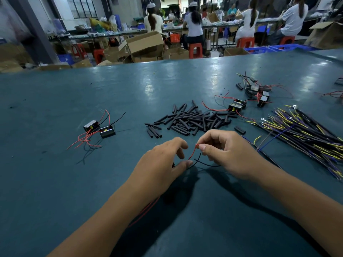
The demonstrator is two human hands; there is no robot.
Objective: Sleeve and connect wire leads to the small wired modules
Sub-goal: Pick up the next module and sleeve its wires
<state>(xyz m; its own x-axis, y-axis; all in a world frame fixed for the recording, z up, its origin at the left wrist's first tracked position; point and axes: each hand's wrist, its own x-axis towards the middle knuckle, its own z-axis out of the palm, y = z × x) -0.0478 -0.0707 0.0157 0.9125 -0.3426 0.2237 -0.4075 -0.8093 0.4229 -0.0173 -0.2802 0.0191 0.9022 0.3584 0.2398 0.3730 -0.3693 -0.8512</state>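
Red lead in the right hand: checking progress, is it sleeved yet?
Bare: red lead, pinched by the right hand, carries no black sleeve.

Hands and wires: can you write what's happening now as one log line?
right hand: pinches red wire tip | left hand: grip hidden, black wire beside | sleeve pile: untouched | step: not yet sleeved

No readable text, label, brand, number or sign appears anywhere. The small modules [99,127] on the bench [55,173] show no legible markings. The cardboard boxes [143,43] beyond the bench's far edge carry no readable print.
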